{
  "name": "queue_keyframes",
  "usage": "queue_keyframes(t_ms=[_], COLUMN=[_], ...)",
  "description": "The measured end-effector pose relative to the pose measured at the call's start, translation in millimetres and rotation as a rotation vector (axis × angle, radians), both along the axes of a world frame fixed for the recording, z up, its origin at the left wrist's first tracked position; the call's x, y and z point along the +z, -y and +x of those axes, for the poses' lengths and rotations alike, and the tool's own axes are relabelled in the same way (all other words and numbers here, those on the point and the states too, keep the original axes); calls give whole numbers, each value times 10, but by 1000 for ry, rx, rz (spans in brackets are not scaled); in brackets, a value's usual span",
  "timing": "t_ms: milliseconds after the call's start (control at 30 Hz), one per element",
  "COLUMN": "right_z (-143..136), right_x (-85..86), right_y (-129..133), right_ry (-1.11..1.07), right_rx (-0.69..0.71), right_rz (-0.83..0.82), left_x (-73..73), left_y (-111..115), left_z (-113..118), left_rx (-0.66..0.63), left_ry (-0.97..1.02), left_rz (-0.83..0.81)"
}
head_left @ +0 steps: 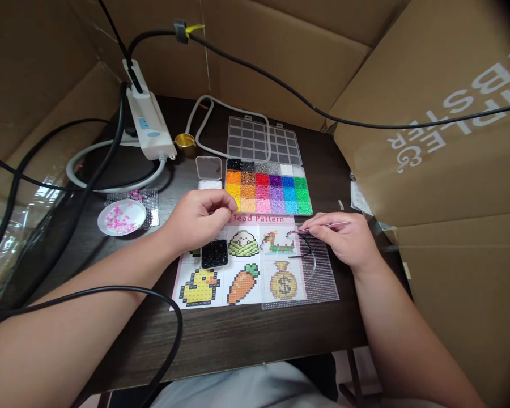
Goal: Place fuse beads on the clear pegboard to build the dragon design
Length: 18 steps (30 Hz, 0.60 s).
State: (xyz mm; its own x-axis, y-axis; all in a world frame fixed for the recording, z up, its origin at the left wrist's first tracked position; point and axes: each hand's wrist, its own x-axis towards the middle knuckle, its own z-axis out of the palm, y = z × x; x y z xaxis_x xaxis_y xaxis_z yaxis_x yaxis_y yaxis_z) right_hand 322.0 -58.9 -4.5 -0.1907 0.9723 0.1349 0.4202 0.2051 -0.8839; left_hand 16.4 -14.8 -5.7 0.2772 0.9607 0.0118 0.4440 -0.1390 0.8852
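Observation:
My left hand [204,218] is closed, thumb against the curled fingers, over the front left corner of the bead organizer [310,205]. Whatever lies between those fingertips, if anything, is hidden. Just below it sits a small clear box of black beads [215,255]. In my right hand [351,241] is a pair of pink tweezers [331,225], its tip pointing left over a clear pegboard [321,283]. Black beads form a curved line [306,245] on the pegboard. Beneath lies a printed bead pattern sheet [242,283] with a duck, a carrot and a money bag.
A white dish of pink and white beads [125,218] rests on another pegboard [152,204] at left. Behind are a power strip [153,127], a gold cup [185,145] and a small box of white beads [210,185]. Cardboard walls [450,187] and black cables [255,67] surround the table.

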Motion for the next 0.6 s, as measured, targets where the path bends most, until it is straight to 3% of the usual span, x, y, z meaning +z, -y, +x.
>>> queue_keyframes(t_ms=[600], right_z=[-18], right_x=[10], right_y=[9], right_ry=[17], right_rx=[-12], right_rz=[8], left_x=[-27], left_y=[-1], left_z=[-3], left_rx=[-6], left_ry=[-8], left_rz=[29])
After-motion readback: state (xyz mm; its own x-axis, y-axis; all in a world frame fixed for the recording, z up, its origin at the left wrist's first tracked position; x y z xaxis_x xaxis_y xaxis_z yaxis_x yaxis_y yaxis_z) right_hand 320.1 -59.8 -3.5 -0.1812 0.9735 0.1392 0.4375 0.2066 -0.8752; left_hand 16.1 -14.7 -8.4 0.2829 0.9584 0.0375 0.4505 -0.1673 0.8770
